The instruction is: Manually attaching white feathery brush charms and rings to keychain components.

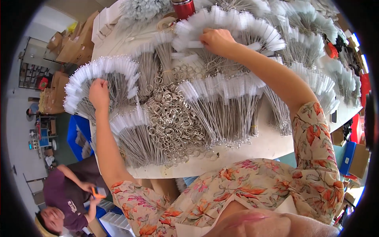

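My left hand [99, 94] is at the left of the table, its thumb and fingers pinched together over a fan of wire-handled brushes [81, 81] with white bristles. What the pinch holds is too small to make out. Farther back, my right hand [218, 41] curls over a second fan of white brushes [231, 19]. A single white brush [192, 44] lies crosswise at its fingertips and seems to be in their grip. Between the bundles spreads a heap of silvery metal rings [173, 118]. More brushes [233, 106] lie right of the rings, their wire stems pointing toward me.
A red metal cup [183, 8] and a roll of tape [166, 23] stand at the back. More brush bundles [300, 43] crowd the right side. Cardboard boxes [79, 45] and a blue bin [77, 136] are on the left, where a seated person [65, 197] holds an orange device.
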`<act>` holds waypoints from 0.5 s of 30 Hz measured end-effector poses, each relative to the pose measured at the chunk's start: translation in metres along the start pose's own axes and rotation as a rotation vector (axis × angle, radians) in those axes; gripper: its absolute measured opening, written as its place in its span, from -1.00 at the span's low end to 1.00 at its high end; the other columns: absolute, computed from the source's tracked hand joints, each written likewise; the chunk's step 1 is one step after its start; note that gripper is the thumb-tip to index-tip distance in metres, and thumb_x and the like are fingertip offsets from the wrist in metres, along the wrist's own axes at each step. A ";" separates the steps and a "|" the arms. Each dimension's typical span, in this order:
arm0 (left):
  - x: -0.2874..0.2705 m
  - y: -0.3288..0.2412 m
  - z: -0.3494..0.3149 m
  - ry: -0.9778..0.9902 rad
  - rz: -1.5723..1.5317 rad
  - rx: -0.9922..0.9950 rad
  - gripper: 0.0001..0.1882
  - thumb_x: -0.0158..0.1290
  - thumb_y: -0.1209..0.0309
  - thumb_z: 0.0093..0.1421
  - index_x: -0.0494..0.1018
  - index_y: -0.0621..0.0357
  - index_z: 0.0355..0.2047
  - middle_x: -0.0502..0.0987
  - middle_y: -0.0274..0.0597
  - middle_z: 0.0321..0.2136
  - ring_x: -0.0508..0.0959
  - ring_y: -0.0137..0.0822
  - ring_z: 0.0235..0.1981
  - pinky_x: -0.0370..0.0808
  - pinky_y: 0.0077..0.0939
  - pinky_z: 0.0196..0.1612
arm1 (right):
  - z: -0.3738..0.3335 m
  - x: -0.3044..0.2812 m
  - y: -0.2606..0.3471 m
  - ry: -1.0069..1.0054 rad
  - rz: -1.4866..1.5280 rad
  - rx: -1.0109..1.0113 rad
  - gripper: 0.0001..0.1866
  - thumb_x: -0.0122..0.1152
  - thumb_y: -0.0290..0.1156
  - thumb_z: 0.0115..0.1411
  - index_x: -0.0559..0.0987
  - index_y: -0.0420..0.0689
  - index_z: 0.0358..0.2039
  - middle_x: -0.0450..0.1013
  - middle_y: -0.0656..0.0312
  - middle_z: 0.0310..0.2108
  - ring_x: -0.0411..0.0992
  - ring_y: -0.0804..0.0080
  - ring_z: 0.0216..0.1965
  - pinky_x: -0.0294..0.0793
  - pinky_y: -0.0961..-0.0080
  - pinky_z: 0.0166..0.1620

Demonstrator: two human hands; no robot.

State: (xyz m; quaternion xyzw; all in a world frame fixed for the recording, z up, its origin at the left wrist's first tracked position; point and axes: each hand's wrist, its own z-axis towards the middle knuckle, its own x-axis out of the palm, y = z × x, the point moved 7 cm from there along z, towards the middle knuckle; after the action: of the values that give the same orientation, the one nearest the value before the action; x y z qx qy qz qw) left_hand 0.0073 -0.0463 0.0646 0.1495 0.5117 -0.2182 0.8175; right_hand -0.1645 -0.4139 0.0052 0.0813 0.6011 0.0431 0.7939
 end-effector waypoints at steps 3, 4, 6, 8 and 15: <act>-0.004 0.001 -0.001 -0.021 -0.115 -0.078 -0.83 0.06 0.33 0.07 0.42 0.17 -0.54 0.48 -0.13 -0.56 0.48 -0.14 -0.48 0.37 -0.26 -0.38 | -0.008 -0.003 0.003 -0.070 -0.041 -0.003 -0.90 0.07 -0.38 -0.02 0.50 -0.08 -0.46 0.42 0.21 -0.40 0.44 0.16 -0.40 0.44 0.25 -0.33; -0.003 0.004 0.002 -0.022 -0.119 -0.068 -0.83 0.06 0.33 0.07 0.42 0.17 -0.54 0.48 -0.13 -0.56 0.48 -0.14 -0.48 0.37 -0.26 -0.38 | -0.008 -0.007 0.005 -0.127 0.060 -0.005 -0.90 0.08 -0.37 -0.01 0.50 -0.08 -0.48 0.42 0.21 -0.41 0.44 0.15 -0.41 0.44 0.26 -0.33; -0.023 0.013 0.011 -0.346 -0.311 -0.060 -0.82 0.02 0.34 0.13 0.41 0.20 -0.50 0.47 -0.19 -0.60 0.47 -0.28 -0.54 0.39 -0.37 -0.41 | -0.003 -0.026 0.006 -0.248 0.263 0.036 -0.88 0.10 -0.34 -0.01 0.51 -0.10 -0.50 0.42 0.20 -0.43 0.44 0.15 -0.42 0.43 0.28 -0.33; -0.034 0.001 0.021 -0.469 -0.635 -0.153 -0.83 -0.03 0.36 0.18 0.40 0.23 -0.43 0.51 -0.19 -0.51 0.46 -0.37 -0.52 0.39 -0.45 -0.39 | 0.008 -0.052 0.000 -0.326 0.453 0.115 -0.85 0.19 -0.31 -0.04 0.54 -0.10 -0.50 0.42 0.17 -0.47 0.44 0.24 -0.43 0.41 0.36 -0.34; 0.046 -0.121 0.017 0.284 -0.066 0.095 -0.72 0.07 0.25 0.07 0.43 0.27 -0.48 0.48 -0.02 -0.59 0.47 -0.05 -0.53 0.39 -0.27 -0.38 | -0.003 -0.190 -0.027 -0.639 0.987 0.034 -0.69 0.25 -0.17 -0.06 0.54 -0.14 -0.39 0.46 0.06 -0.32 0.46 0.28 -0.28 0.43 0.41 -0.21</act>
State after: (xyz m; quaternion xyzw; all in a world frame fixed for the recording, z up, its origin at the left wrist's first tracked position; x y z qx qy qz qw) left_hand -0.0239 -0.1681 0.0282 0.2003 0.6158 -0.2456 0.7213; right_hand -0.2203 -0.4718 0.1795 0.3731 0.2235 0.3712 0.8204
